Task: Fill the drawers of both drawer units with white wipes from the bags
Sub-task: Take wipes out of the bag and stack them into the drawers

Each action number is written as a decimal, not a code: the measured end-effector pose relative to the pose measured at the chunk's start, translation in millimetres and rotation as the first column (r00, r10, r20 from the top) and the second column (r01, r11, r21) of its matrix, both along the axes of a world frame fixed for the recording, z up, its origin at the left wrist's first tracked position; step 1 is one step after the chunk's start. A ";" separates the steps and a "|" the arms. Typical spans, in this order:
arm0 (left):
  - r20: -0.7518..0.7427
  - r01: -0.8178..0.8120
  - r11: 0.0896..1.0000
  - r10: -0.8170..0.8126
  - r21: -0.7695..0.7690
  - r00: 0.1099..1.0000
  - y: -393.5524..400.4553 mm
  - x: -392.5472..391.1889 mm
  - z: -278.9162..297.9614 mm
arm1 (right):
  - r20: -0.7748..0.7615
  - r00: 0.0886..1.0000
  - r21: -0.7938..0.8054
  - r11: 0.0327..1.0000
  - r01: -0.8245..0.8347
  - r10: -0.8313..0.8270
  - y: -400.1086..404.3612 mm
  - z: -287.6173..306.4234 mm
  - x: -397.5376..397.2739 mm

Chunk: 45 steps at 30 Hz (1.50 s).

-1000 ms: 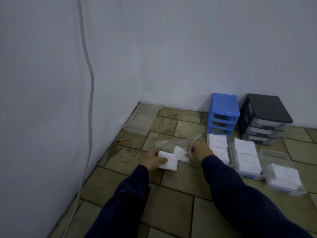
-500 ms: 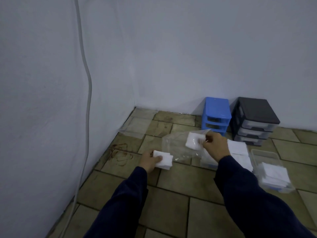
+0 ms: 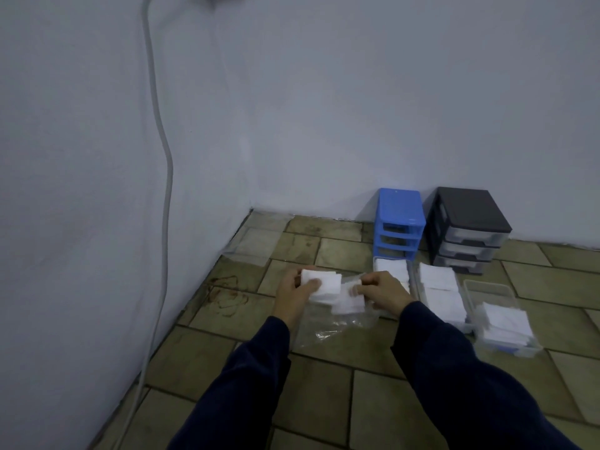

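Observation:
My left hand [image 3: 293, 292] holds a stack of white wipes [image 3: 321, 284] above a clear plastic bag [image 3: 334, 326] on the tiled floor. My right hand [image 3: 381, 289] pinches the bag's edge beside more wipes [image 3: 349, 303] inside it. A blue drawer unit [image 3: 398, 222] with its slots empty and a black drawer unit [image 3: 467, 228] stand against the back wall. Three clear drawers lie on the floor in front of them, each holding wipes: one [image 3: 393, 271] behind my right hand, a middle one [image 3: 438, 293], and a right one [image 3: 503, 323].
An empty clear bag [image 3: 253, 245] lies flat in the floor corner. A grey cable [image 3: 164, 190] runs down the left wall to the floor. Walls close in at left and behind the units.
My left hand has risen with its stack of wipes and moved toward my right hand. My right hand has come down from in front of the drawers, and the bag now lies below both hands.

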<state>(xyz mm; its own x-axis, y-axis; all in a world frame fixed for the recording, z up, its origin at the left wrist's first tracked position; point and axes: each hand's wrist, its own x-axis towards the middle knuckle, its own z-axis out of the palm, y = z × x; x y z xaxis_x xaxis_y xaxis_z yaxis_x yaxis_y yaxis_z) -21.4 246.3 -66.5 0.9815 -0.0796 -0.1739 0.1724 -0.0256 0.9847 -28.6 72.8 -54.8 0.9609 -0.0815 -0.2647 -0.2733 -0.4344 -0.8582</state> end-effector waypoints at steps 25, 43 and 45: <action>0.001 0.026 0.992 -0.026 -0.125 1.000 -19.7 -7.3 14.9 | 0.340 0.939 0.181 0.983 -0.016 -0.047 -0.7 18.0 -6.0; -0.023 0.039 0.959 -0.047 -0.280 0.999 -73.7 -29.0 43.4 | 0.367 0.926 0.117 0.992 0.046 -0.086 -44.9 29.6 -27.8; -0.033 0.044 0.953 -0.057 -0.299 0.998 -82.0 -32.6 46.0 | 0.317 0.948 0.105 0.994 -0.003 -0.030 -53.6 27.9 -31.7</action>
